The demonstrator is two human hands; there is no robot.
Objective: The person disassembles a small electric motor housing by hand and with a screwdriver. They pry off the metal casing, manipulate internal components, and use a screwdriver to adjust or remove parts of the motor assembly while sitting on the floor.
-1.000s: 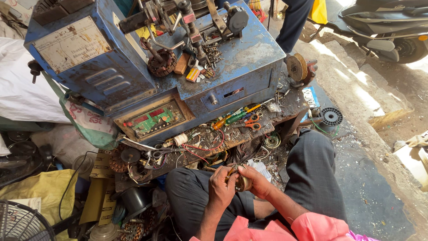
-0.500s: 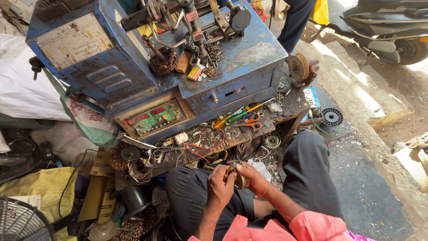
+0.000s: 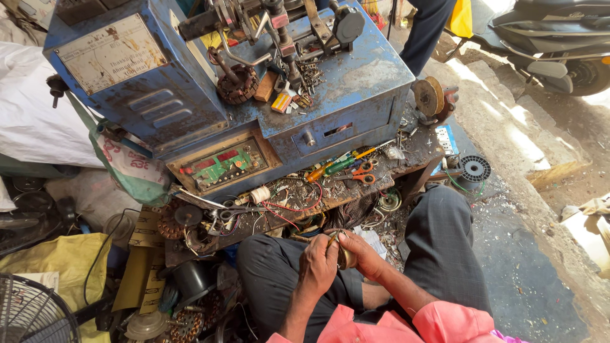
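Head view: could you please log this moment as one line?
left hand: grips small round brass-coloured metal part | right hand: holds same part | place: over lap, before cluttered wooden bench | behind: big blue metal machine

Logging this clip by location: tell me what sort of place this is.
Probably a small roadside motor-rewinding or electrical repair stall: a worn blue machine over a cluttered workbench of wires and screwdrivers, a wound stator on top, a fan nearby.
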